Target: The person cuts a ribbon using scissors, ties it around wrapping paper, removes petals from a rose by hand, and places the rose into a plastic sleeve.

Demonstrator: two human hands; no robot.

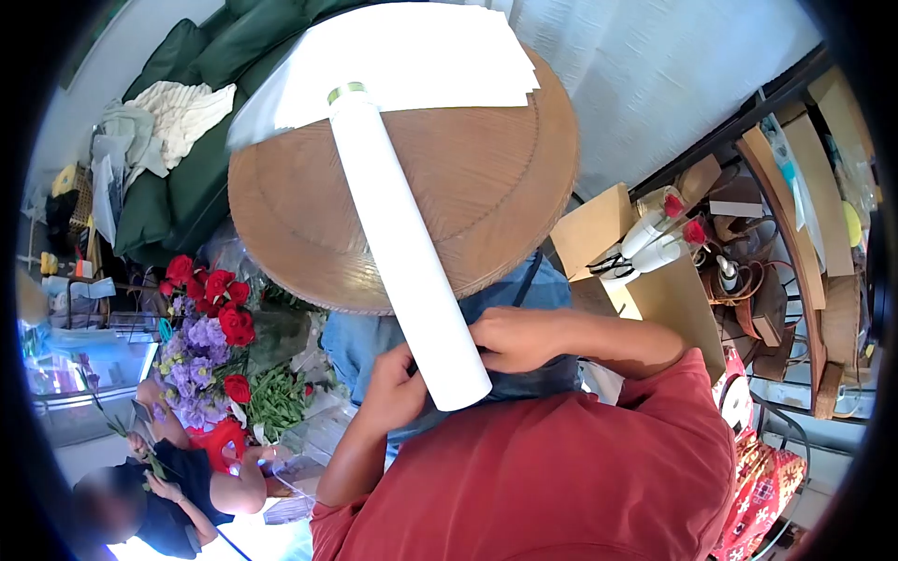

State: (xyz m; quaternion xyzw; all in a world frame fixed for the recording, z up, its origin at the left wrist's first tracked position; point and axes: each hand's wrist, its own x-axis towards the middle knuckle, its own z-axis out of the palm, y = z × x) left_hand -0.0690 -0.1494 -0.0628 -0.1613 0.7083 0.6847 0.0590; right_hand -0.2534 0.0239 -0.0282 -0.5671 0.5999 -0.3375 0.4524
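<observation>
"Where does the roll lie, as you see it?"

"Slantwise over the round counter; its far end, with a yellow-green band, is up by the white sheets; its near end juts past the edge, above the jeans."

"And the left grip?"

"Close in on the left side of the near end, thumb bent; the fingertips go out of sight behind the roll; I can't tell whether they pinch it or only lie against it."

"The right grip?"

"Opposite, a bit farther up, fingers curled; the roll hides the tips there too; spread or pressed together, I couldn't say."

"Would it be heavy?"

"Fairly light if it's hollow, I'd guess, more of a load if it's wound solid; stiff along its length, since it spans the overhang without sagging; the white skin looks smooth, so it might slide or spin on the wood."

"Where would you take hold?"

"Underneath, near the middle, for balance; palms broad rather than fingertips, as a hard squeeze might crease the outside."
</observation>
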